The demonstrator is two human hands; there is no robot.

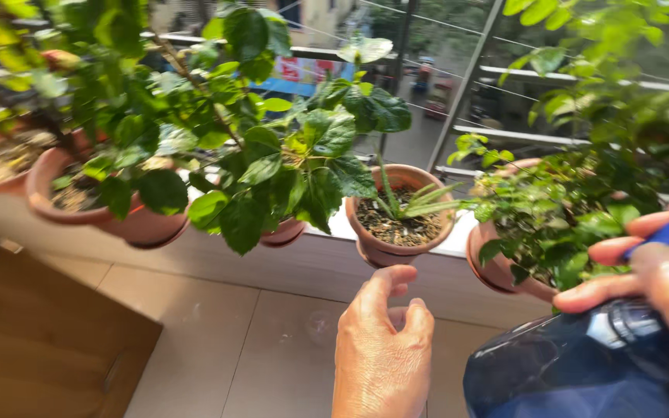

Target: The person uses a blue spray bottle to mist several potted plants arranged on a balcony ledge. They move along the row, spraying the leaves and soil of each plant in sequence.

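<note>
Spray bottle [574, 368] in right hand [660, 282]; 5 terracotta pots.

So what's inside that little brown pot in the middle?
The brown pot holds dark, crumbly soil and a small spiky green plant. The roots and the pot's bottom are hidden by soil and the ledge.

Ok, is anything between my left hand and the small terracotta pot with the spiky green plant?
Nothing visible. The left hand is raised just below the small terracotta pot on the ledge, with open air between them. The right hand holds the dark blue spray bottle off to the side.
</note>
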